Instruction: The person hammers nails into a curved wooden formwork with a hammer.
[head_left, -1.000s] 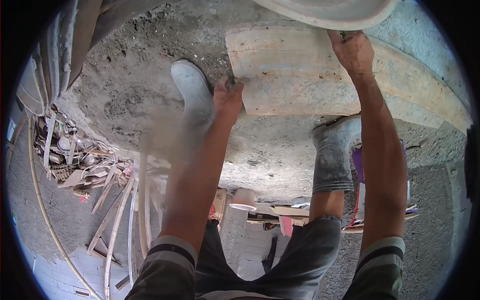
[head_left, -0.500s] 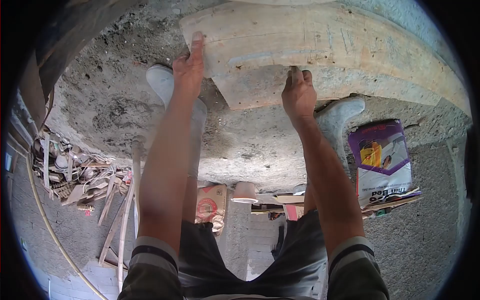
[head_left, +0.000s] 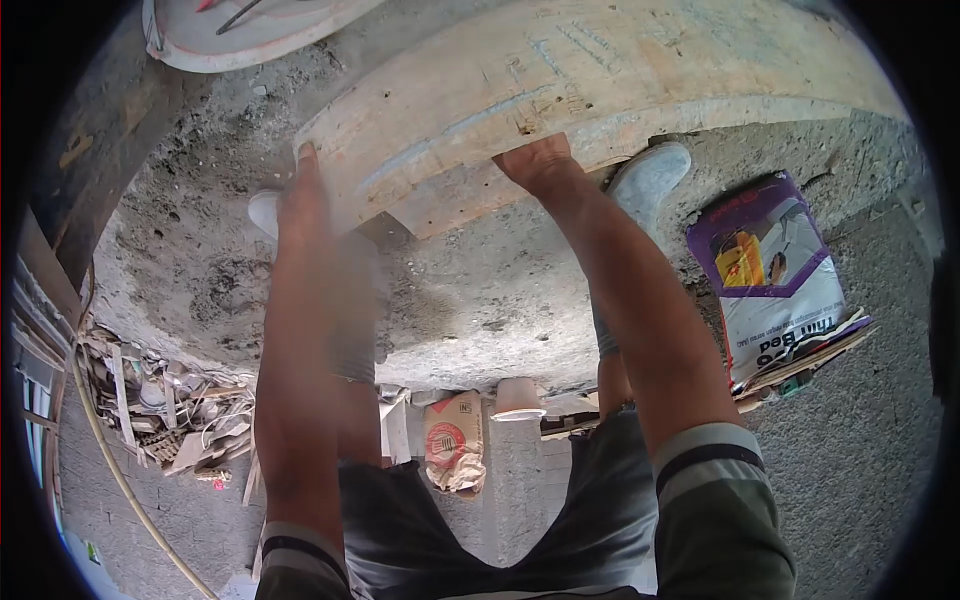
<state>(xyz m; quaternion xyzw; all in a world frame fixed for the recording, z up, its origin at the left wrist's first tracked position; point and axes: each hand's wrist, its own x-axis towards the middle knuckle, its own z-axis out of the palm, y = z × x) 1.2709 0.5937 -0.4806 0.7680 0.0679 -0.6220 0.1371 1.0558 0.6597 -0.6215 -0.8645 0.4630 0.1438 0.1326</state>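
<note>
A long, pale wooden board (head_left: 600,85) with scratches and blue-grey smears stretches across the upper part of the view. At its left end my left hand (head_left: 304,195) grips the edge, thumb on the top face; the hand is slightly blurred. My right hand (head_left: 537,162) holds the near edge around the middle, its fingers hidden beneath the board. Another flat wooden piece (head_left: 450,205) shows under that near edge, between my hands. Both pieces are above the rough, dusty concrete floor, between and in front of my grey boots (head_left: 650,180).
A round white tub (head_left: 250,48) with tools in it is at the top left. On the right lies a purple-and-white Thin Bed bag (head_left: 770,270). Behind me are a brown paper bag (head_left: 453,440), a small pot (head_left: 518,397), scrap wood (head_left: 190,415) and a hose (head_left: 115,475).
The board has shifted left and its left end has come nearer to me, both hands moving with it. My right-hand fingers have gone under the edge. The white tub has come into view.
</note>
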